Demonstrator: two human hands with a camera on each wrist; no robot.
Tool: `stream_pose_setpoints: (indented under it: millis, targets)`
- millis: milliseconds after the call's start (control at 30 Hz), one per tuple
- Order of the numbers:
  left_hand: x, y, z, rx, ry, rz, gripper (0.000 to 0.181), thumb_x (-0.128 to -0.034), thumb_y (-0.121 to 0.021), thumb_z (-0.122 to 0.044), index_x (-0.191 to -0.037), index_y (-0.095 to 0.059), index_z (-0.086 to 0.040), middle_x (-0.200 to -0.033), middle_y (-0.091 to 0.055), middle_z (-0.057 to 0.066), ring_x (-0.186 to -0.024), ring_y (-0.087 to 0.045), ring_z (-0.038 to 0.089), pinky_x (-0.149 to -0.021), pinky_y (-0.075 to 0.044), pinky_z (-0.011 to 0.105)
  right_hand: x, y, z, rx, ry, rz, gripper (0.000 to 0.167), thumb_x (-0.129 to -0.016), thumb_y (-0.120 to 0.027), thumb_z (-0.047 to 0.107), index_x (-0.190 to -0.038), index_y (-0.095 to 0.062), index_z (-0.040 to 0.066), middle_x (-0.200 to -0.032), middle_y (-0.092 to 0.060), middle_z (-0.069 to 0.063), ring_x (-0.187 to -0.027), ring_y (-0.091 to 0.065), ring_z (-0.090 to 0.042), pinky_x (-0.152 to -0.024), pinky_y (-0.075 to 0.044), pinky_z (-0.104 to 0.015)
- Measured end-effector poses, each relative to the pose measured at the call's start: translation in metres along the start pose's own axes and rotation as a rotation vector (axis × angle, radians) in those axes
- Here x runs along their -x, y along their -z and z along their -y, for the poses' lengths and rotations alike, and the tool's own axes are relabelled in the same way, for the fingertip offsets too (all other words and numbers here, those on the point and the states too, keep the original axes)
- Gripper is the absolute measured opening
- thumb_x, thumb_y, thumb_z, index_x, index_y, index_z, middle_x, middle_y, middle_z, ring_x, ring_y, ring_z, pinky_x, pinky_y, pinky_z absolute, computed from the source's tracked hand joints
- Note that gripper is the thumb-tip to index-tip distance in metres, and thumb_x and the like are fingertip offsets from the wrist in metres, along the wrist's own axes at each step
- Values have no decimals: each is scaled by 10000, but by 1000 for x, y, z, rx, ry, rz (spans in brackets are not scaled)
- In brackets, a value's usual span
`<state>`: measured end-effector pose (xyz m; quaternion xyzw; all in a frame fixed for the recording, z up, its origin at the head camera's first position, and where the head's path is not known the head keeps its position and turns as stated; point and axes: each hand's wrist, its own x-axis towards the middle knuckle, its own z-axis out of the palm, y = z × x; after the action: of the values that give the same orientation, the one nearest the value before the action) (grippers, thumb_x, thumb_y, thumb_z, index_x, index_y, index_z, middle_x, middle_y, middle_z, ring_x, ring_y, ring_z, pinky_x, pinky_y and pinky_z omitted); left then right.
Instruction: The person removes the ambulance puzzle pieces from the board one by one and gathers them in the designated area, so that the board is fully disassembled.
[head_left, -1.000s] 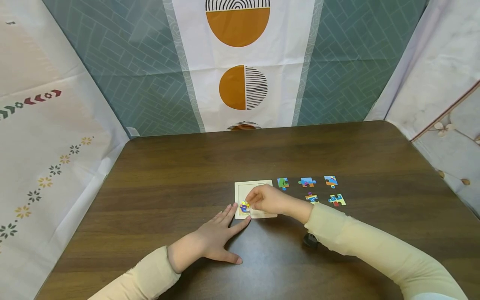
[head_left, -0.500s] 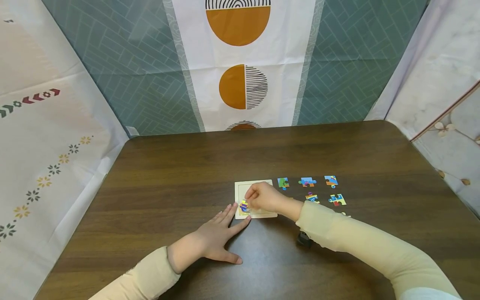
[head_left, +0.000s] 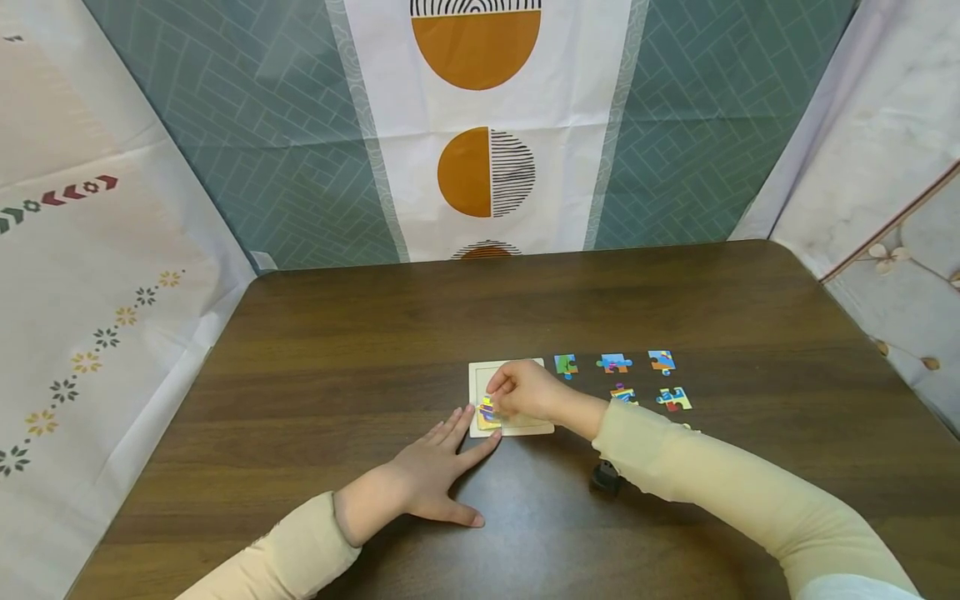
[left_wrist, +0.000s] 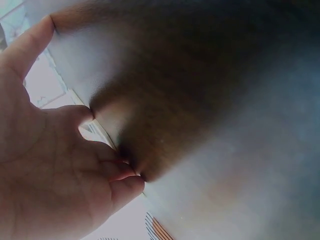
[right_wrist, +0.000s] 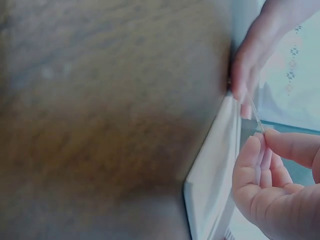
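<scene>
A pale square puzzle tray (head_left: pixel 525 430) lies on the dark wooden table in the head view. Over its near left corner, my right hand (head_left: pixel 525 392) pinches a yellow and purple puzzle piece (head_left: pixel 487 410) between thumb and fingers. In the right wrist view that puzzle piece (right_wrist: pixel 256 116) appears edge-on, tilted, at the fingertips of my right hand (right_wrist: pixel 280 180). My left hand (head_left: pixel 431 477) lies spread on the table, its fingertips at the tray's left and near edges. The left wrist view shows the left hand (left_wrist: pixel 60 155) with fingers extended against the tray's edge.
To the right of the tray lie several loose puzzle pieces, among them a green and blue one (head_left: pixel 566 365), a blue one (head_left: pixel 615 364), an orange and blue one (head_left: pixel 662 361) and a yellow one (head_left: pixel 673 398). My right sleeve (head_left: pixel 697 467) partly covers others.
My right hand has shifted slightly left over the tray, and the puzzle piece at its fingertips has turned a little. The left hand stays where it was.
</scene>
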<state>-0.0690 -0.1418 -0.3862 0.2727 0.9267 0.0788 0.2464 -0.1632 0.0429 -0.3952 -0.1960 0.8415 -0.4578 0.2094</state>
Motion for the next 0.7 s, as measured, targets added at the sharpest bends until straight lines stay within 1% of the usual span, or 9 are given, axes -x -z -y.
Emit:
stream_pose_setpoints:
  millis: [100, 233, 333, 467, 567, 700]
  targets:
    - [0, 0, -1, 2, 6, 6, 945, -767, -681, -600, -1524, -212, -285, -1595, 24, 177, -1473, -44, 314, -1165, -195, 468, 3, 4, 1, -58, -23, -1, 191, -761, -630, -78, -951, -644, -66, -786, -653, -96, -673, -553, -95, -615, -490, -192]
    - [-1, 0, 0, 6, 9, 8, 943, -768, -682, -597, -1524, -212, -286, -1595, 23, 177, -1474, -41, 312, -1168, -189, 464, 9, 12, 2, -134, -27, 4, 194, -774, -607, -98, -966, -625, -98, -793, -649, -125, -690, -573, -110, -639, -520, -220]
    - [-2, -1, 1, 4, 12, 7, 945, -767, -679, -603, -1525, -208, -292, -1596, 22, 171, -1474, -39, 308, -1169, -188, 461, 16, 20, 2, -143, -22, 7, 186, -790, -592, -87, -973, -622, -101, -807, -630, -118, -697, -575, -121, -659, -525, -237]
    - [-2, -2, 2, 6, 12, 3, 950, -765, -681, -605, -1525, -200, -298, -1596, 22, 172, -1474, -39, 313, -1165, -195, 467, 26, 30, -1, -125, -36, 8, 157, -809, -615, -51, -961, -633, -85, -814, -620, -104, -706, -565, -137, -687, -528, -261]
    - [-2, -3, 2, 4, 8, 0, 954, -763, -679, -608, -1526, -196, -301, -1595, 18, 175, -1473, -42, 316, -1163, -199, 470, 34, 36, -6, -124, -48, 11, 148, -815, -628, -39, -956, -631, -84, -814, -619, -103, -714, -559, -137, -695, -529, -273]
    - [-2, -3, 2, 2, 9, 2, 959, -762, -678, -614, -1527, -191, -302, -1596, 22, 171, -1473, -39, 316, -1164, -198, 470, 46, 42, -16, -162, -61, 22, 146, -826, -616, -51, -964, -616, -99, -817, -617, -108, -703, -569, -137, -692, -531, -280]
